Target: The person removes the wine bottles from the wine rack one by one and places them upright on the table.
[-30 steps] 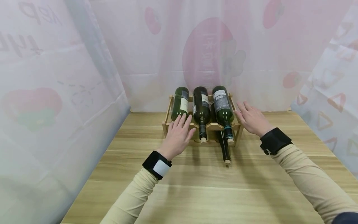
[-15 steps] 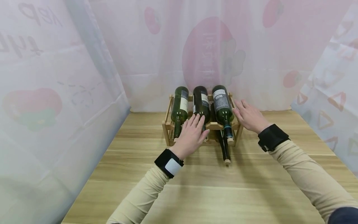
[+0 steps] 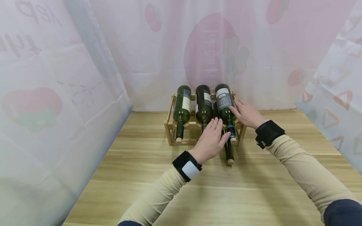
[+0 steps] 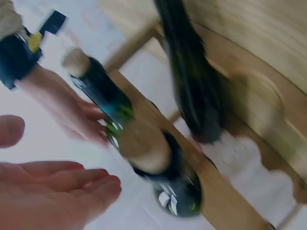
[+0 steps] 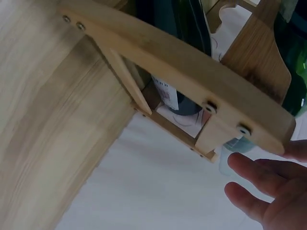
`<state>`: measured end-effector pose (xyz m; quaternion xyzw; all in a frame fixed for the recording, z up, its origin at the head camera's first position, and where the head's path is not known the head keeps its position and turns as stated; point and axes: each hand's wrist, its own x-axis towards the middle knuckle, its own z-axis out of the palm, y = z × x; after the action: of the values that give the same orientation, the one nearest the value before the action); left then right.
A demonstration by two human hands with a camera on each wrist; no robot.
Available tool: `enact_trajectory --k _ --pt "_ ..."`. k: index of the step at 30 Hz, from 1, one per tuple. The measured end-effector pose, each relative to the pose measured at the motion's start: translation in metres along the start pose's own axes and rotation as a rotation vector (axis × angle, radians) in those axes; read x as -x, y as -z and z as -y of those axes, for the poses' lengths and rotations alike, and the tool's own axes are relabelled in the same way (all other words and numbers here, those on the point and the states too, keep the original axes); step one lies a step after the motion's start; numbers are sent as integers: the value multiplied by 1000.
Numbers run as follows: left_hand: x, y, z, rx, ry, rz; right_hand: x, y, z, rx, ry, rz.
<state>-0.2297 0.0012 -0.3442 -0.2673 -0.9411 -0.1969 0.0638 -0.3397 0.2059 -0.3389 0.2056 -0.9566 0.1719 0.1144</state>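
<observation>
A wooden wine rack bears three green wine bottles on top: the left bottle, the middle bottle and the right bottle. Below the right one, a dark bottle lies with its corked neck sticking out in front. My left hand hovers with extended fingers before the middle bottle's neck, hiding its cork; the left wrist view shows a gap between fingers and cork. Beside the rack's right side, my right hand has its fingers extended, thumb overlapping the right bottle; contact is unclear.
The rack stands on a wood-grain table near its back edge. Printed white and pink curtains close off the back and both sides. Its side frame has visible screws.
My left hand has moved right, from the left bottle past the middle one, uncovering the left bottle's neck. My right hand has come slightly left, closer to the right bottle. The bottles stay put.
</observation>
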Motion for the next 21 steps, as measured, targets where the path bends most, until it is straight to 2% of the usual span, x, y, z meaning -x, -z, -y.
enact_trajectory --k 5,9,15,21 --pt "-5 -10 -17 170 113 6 -8 -5 2 -128 -35 53" --pt "-8 -19 -22 289 169 13 -11 -6 3 -187 -74 76" --pt "-13 -31 -17 412 269 22 -12 -6 6 -203 -123 124" --pt "-16 -39 -11 600 338 25 -12 -10 5 -248 -163 156"
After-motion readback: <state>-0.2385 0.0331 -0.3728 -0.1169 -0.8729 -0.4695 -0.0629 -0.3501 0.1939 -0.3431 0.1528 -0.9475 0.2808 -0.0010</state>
